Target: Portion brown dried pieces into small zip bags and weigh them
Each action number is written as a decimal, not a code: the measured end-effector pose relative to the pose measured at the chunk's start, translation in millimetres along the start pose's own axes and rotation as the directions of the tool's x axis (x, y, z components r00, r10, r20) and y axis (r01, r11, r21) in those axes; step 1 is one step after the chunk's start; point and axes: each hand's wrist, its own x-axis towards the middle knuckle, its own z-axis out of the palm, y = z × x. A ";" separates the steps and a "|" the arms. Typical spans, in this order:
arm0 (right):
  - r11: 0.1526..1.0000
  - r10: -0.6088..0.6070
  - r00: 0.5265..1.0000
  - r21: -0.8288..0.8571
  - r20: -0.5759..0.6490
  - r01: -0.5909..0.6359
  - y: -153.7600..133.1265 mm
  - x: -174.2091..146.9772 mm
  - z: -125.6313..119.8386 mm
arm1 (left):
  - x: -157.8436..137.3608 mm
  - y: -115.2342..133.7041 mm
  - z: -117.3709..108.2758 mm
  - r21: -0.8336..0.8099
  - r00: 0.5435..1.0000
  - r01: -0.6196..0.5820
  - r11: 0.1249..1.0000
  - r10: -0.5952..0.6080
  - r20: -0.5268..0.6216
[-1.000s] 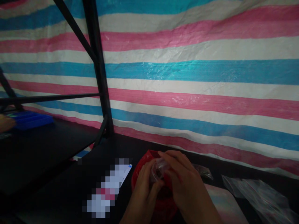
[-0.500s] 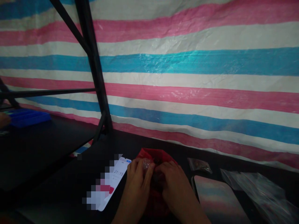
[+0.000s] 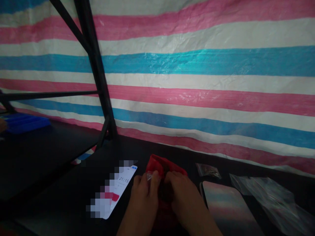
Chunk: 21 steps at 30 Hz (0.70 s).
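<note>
Striped sheeting point(image 3: 197, 62) backs the black table point(image 3: 133, 147), where clear plastic point(image 3: 149, 176), held between both hands a second ago, is pinched by the left hand point(image 3: 144, 194) alone at the mouth of the red bag point(image 3: 155, 163), apparently freeing the right hand point(image 3: 184, 192), curled there, grip indiscernible.

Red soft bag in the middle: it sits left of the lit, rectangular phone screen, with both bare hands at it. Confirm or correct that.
Wrong side: the head view shows the soft red bag to the right of the lit, rectangular phone screen. The bare left hand and bare right hand are both at it.
</note>
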 end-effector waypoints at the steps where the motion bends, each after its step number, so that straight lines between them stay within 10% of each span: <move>1: 0.999 0.002 1.000 0.033 -0.005 -0.002 0.0 0.3 1.4 | 1.5 3.3 0.4 -0.077 0.997 0.076 0.994 -0.077 -0.011; 7: 0.942 0.029 0.995 0.335 -0.094 0.004 12.6 6.6 11.8 | 12.2 5.6 -2.3 -0.412 0.934 0.329 0.850 -0.358 0.007; 21: 0.710 -0.008 0.992 0.698 -0.127 0.095 17.8 5.9 13.1 | 13.3 -2.7 -3.0 -0.356 0.922 0.200 0.913 -0.298 -0.247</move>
